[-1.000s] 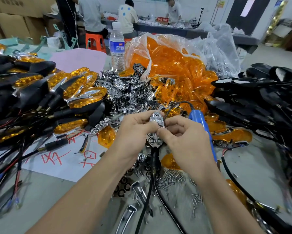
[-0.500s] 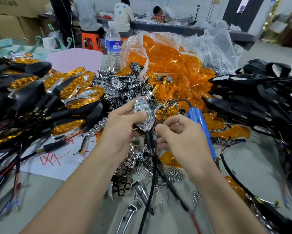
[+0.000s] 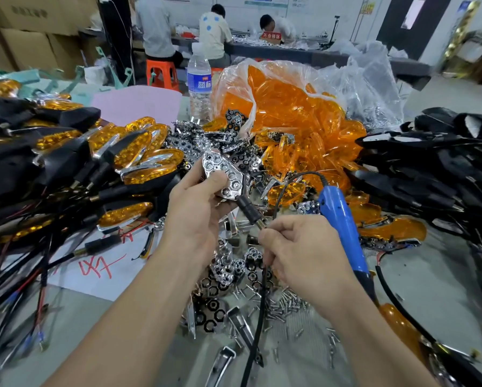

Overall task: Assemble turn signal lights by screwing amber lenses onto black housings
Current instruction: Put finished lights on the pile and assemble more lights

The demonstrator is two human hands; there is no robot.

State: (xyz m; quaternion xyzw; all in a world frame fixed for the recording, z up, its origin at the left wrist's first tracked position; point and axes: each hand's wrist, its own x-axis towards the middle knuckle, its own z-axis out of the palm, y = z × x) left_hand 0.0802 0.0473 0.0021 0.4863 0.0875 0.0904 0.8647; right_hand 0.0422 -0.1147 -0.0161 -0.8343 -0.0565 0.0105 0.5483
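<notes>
My left hand (image 3: 195, 210) grips a turn signal housing (image 3: 223, 174) with a chrome honeycomb reflector facing up and a black stem (image 3: 249, 210) pointing down to the right. My right hand (image 3: 304, 255) pinches the black cable (image 3: 258, 325) just below the stem's end. A blue electric screwdriver (image 3: 343, 227) lies against the back of my right hand. Loose amber lenses (image 3: 290, 113) fill a clear plastic bag behind. Small screws (image 3: 284, 303) are scattered on the table under my hands.
Finished amber-and-black lights (image 3: 66, 152) with wires are heaped at the left. Black housings (image 3: 435, 174) pile up at the right. Chrome reflectors (image 3: 228, 272) lie in the middle. A water bottle (image 3: 199, 82) stands behind. People sit at a far bench.
My left hand has lifted and tilted the housing so its stem points down-right. My right hand has slid from the reflector down to the cable at the stem's end.
</notes>
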